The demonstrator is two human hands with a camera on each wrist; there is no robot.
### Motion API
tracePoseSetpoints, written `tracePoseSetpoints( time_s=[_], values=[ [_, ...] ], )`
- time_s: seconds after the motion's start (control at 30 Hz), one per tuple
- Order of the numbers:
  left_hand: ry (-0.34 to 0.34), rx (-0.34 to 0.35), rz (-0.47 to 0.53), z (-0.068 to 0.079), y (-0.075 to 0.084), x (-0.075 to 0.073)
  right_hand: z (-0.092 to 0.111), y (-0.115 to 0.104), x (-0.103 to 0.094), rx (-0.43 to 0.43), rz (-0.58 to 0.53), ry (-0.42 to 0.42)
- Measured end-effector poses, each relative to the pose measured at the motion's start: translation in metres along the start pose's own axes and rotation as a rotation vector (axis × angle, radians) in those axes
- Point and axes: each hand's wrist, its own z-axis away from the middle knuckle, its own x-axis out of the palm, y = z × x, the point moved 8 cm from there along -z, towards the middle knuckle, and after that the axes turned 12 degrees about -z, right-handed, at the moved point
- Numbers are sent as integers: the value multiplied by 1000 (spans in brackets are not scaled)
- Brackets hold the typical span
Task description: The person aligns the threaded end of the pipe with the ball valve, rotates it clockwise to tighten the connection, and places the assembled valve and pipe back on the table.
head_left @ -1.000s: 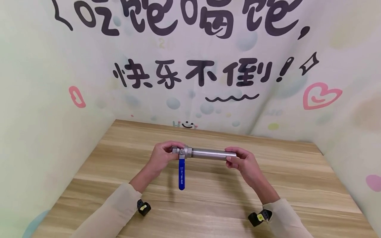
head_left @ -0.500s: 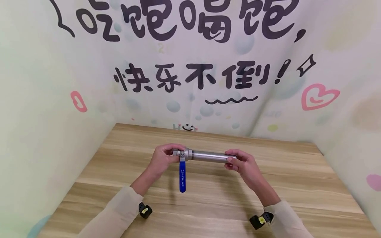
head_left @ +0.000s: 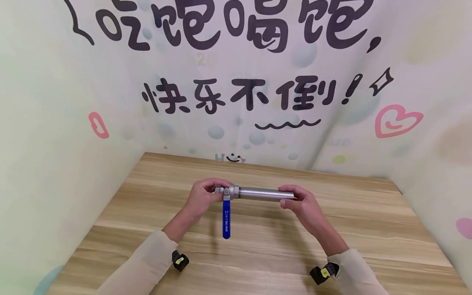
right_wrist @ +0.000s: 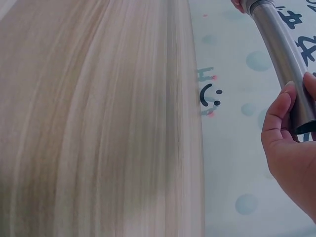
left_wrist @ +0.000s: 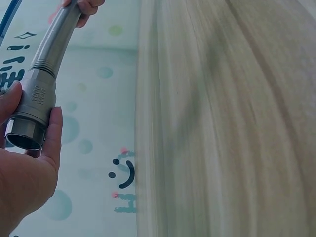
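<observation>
Above the table, a ball valve (head_left: 231, 191) with a blue lever handle (head_left: 226, 219) pointing toward me is joined to a steel pipe (head_left: 263, 194). My left hand (head_left: 199, 200) grips the valve body, thumb on one side and fingers on the other. At the pipe's far right end, my right hand (head_left: 304, 205) holds the pipe between thumb and fingers. The left wrist view shows the valve's open socket end (left_wrist: 24, 133) facing the palm, and the pipe's threads (left_wrist: 44, 66) where it enters the valve. In the right wrist view the pipe's open end (right_wrist: 303, 126) sits among the fingers.
Below lies a wood-grain table (head_left: 258, 254), with the shadows of both arms on it. A printed cloth backdrop (head_left: 236, 135) rises along its back edge and both sides. Black cameras are strapped at the left wrist (head_left: 180, 261) and the right wrist (head_left: 324, 273).
My right thumb and fingers have shifted on the pipe's end, the thumb now lower along its near side. The left hand keeps its grip on the valve. The head view tilted slightly.
</observation>
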Motion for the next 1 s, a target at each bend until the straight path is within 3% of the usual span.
tracePoseSetpoints(
  time_s=[0.53,0.8,1.0],
  values=[
    [-4,24,-6,0,2,-3,-2,-3,4,18,8,2],
    [-5,17,10,0,2,-2,-2,-2,1,25,154,12],
    [1,9,-2,0,-1,-2,-2,1,2,45,97,-1]
  ],
)
